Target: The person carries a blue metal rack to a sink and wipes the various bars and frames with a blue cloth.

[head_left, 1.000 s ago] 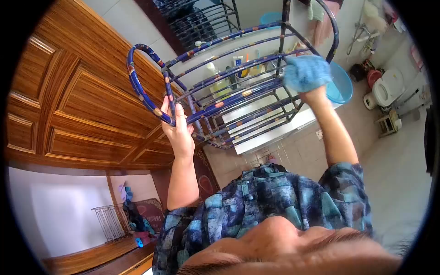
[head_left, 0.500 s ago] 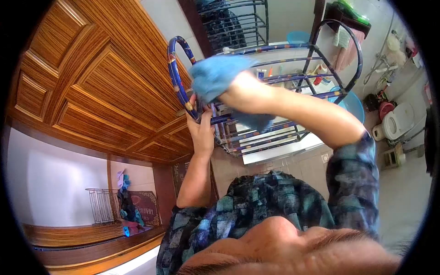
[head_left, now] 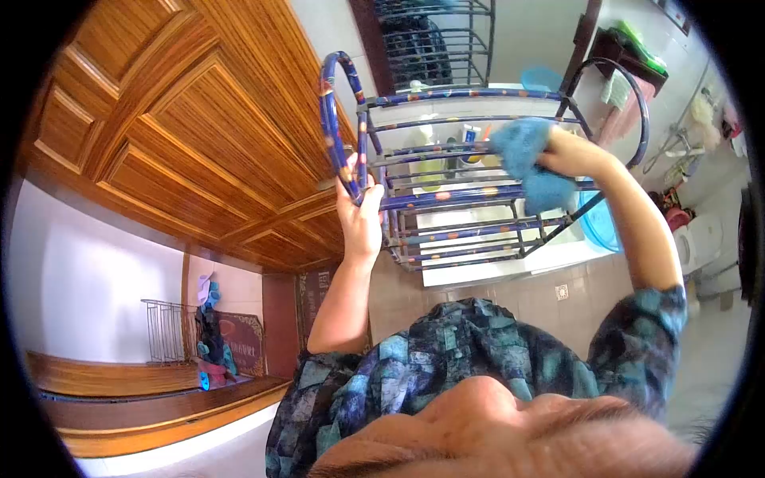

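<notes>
A rack of dark blue patterned tubes (head_left: 456,197) is held up in front of me, its looped end frames standing at left and right. My left hand (head_left: 362,215) is wrapped around the base of the left loop. On the right part of the rack, a crumpled blue cloth (head_left: 518,147) lies over the bars, and my right hand (head_left: 575,154) is closed on it. One part of the cloth hangs down past the front tube. The fingers of that hand are partly hidden by the cloth.
A brown wooden door (head_left: 199,119) stands close on the left. Behind the rack is a white counter (head_left: 454,273) with bottles and tubes on it. A blue basin (head_left: 599,225) sits beside it at right, and a toilet (head_left: 700,239) is farther right.
My right hand has moved with the cloth from the rack's left end to its right part. My left hand keeps its hold on the left loop. The view has shifted slightly.
</notes>
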Tool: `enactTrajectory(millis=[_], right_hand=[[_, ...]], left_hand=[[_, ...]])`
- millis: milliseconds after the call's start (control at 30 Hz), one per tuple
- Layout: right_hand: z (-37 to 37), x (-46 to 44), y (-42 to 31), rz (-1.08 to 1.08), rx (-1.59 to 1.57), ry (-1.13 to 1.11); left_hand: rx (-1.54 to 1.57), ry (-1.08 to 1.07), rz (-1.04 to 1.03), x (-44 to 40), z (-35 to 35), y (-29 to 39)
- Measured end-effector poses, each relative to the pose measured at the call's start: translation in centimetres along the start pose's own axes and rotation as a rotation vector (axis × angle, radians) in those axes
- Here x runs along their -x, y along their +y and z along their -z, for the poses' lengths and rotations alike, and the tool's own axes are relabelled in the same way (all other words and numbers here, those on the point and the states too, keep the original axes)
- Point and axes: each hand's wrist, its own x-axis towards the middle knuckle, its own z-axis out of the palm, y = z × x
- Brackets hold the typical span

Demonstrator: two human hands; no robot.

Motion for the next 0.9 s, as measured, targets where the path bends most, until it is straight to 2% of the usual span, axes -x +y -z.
enactTrajectory(millis=[33, 133, 167, 233, 300, 367, 433, 467, 533, 567, 667, 767, 800, 833, 900], right_hand=[[0.6, 1.0, 0.5, -0.119, 0.018, 0.031], [0.1, 1.8, 0.0, -0.108, -0.094, 0.469], [0.1, 0.6, 1.4, -0.164, -0.109, 0.529], [-1.1, -1.2, -2.3, -0.053, -0.185, 0.652], [-2.0, -3.9, -6.5, 0.413, 0.047, 0.55], [-4.4, -7.6, -10.2, 0.739, 0.085, 0.361], [-5.8, -11.2, -13.4, 1.134, 0.21, 0.34], [-7.4, -13.0, -13.6, 1.159, 0.199, 0.365], [-7.8, -14.3, -14.3, 1.238, 0.263, 0.386], [-7.4, -14.4, -14.7, 1.262, 0.328, 0.429], [-6.6, -15.3, -15.4, 1.301, 0.526, 0.568], [-5.7, -16.4, -15.2, 1.226, 0.467, 0.703], [-5.3, -17.2, -15.2, 1.094, 0.407, 0.689], [-4.7, -18.2, -14.5, 0.904, 0.376, 0.646], [-3.2, -20.9, -13.9, 0.902, 0.103, 0.611]], left_hand=[[-0.002, 0.015, 0.038, 0.1, -0.2, 0.2], [-0.071, 0.015, 0.015, -0.5, -0.1, -0.4], [-0.074, 0.016, 0.011, -0.7, 0.0, -0.7], [-0.081, 0.019, 0.009, -0.7, 0.0, -0.5], [-0.076, -0.015, 0.066, -0.6, 0.2, 0.0], [-0.08, -0.037, 0.043, -0.8, 0.6, -1.0], [-0.223, 0.021, -0.175, -0.8, 1.0, -3.6], [-0.282, 0.052, -0.254, -0.6, 1.6, -4.7], [-0.166, 0.011, 0.034, -0.1, 1.6, -2.2], [-0.113, 0.002, 0.178, 0.1, 1.6, -0.9], [-0.193, -0.064, 0.292, -0.6, 2.6, -1.0], [-0.081, -0.052, 0.098, -0.8, 1.5, -0.5], [-0.052, -0.047, 0.017, -0.8, 1.3, -0.6], [-0.027, -0.047, 0.015, -0.6, 1.2, -0.6], [0.022, -0.045, 0.009, -0.2, 0.9, -0.6]])
